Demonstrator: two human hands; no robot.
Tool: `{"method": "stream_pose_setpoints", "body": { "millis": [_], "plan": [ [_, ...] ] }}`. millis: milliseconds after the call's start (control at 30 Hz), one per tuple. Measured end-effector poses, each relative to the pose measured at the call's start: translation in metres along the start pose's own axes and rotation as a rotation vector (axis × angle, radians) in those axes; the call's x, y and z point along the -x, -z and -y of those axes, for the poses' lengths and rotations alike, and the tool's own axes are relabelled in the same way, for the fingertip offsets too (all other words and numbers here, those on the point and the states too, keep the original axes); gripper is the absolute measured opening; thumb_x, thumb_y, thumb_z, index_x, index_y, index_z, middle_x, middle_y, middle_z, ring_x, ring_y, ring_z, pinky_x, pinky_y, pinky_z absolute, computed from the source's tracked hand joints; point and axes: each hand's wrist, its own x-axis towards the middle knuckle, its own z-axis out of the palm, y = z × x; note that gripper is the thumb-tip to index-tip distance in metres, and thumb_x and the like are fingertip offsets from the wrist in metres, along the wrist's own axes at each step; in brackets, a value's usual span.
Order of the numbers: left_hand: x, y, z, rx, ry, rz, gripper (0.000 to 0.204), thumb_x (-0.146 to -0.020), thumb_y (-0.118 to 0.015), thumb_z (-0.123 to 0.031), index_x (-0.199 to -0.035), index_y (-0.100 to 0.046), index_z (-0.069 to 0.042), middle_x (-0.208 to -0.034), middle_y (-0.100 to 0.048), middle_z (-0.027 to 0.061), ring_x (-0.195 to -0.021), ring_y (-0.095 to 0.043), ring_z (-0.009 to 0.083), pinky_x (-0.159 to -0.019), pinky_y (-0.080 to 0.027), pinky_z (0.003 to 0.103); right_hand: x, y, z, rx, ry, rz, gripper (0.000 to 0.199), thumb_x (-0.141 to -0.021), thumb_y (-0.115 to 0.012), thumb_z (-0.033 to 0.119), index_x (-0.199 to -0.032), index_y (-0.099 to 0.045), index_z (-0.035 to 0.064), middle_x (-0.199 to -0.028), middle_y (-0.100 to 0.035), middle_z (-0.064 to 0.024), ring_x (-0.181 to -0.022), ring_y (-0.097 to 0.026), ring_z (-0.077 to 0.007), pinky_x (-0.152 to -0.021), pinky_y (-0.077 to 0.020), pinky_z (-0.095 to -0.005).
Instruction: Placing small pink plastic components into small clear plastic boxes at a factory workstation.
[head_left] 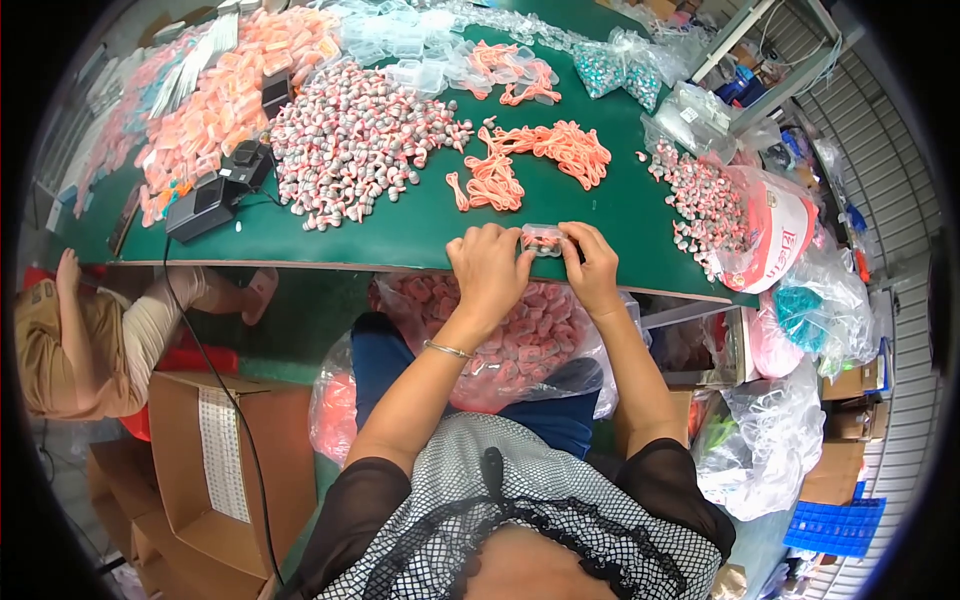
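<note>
Between my two hands, at the front edge of the green table, is a small clear plastic case [543, 240] with coral cord and greyish pieces inside. My left hand [487, 262] grips its left end, thumb at the near side. The fingers of my right hand [592, 262] close on its right end. Just beyond lie bundles of coral cords [565, 150]. To their left spreads a big heap of small grey-and-pink earplugs [350, 140]. A smaller pile of similar pieces [700, 195] spills from a pink-and-white bag [775, 228] at the right.
Coral cases [225, 95] and clear cases [385, 35] pile up at the far left and back. Black devices [205, 205] with a cable stand at the left. A bag of pink cases [530, 335] rests below the table edge. Another person [85, 350] sits left, near cardboard boxes [215, 450].
</note>
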Motion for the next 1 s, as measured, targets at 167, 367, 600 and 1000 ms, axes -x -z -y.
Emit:
{"method": "stream_pose_setpoints", "body": {
  "millis": [167,367,600,1000],
  "plan": [
    [0.002,-0.003,0.002,0.014,-0.026,-0.025,0.026,-0.075,-0.076,-0.023,-0.098,-0.07,-0.011,-0.088,-0.061,0.0032,-0.089,-0.055,0.0241,-0.081,-0.034,0.042,0.001,-0.002,-0.002,0.003,0.023,-0.014,0.018,-0.084,-0.066,-0.001,-0.102,-0.066,0.001,-0.099,-0.068,-0.0151,-0.091,-0.067,-0.0312,-0.079,-0.0545,-0.0378],
    [0.011,-0.01,0.003,-0.18,-0.196,-0.124,0.025,-0.079,-0.073,-0.023,-0.101,-0.069,-0.013,-0.087,-0.06,0.0001,-0.084,-0.056,0.0207,-0.079,-0.035,0.04,0.001,-0.002,0.0,0.018,0.04,-0.011,0.018,-0.083,-0.067,-0.001,-0.101,-0.066,0.0008,-0.098,-0.068,-0.0153,-0.091,-0.067,-0.032,-0.079,-0.0545,-0.0384],
    [0.003,0.013,0.011,-0.21,-0.344,-0.01,0.024,-0.08,-0.07,-0.021,-0.103,-0.069,-0.013,-0.086,-0.058,0.0013,-0.082,-0.055,0.0196,-0.079,-0.036,0.039,0.001,0.0,0.001,0.022,0.051,-0.016,0.019,-0.082,-0.067,-0.001,-0.101,-0.065,0.0007,-0.098,-0.068,-0.0158,-0.091,-0.067,-0.0327,-0.079,-0.054,-0.0391],
    [-0.022,0.021,0.025,0.203,-0.187,0.147,0.047,-0.076,-0.078,-0.02,-0.117,-0.061,-0.008,-0.1,-0.064,0.009,-0.094,-0.064,0.0305,-0.077,-0.05,0.041,0.0,-0.002,-0.001,0.041,0.1,0.001,0.019,-0.083,-0.067,-0.001,-0.101,-0.065,0.001,-0.098,-0.067,-0.0154,-0.09,-0.066,-0.0327,-0.078,-0.0536,-0.0394]
  ]
}}
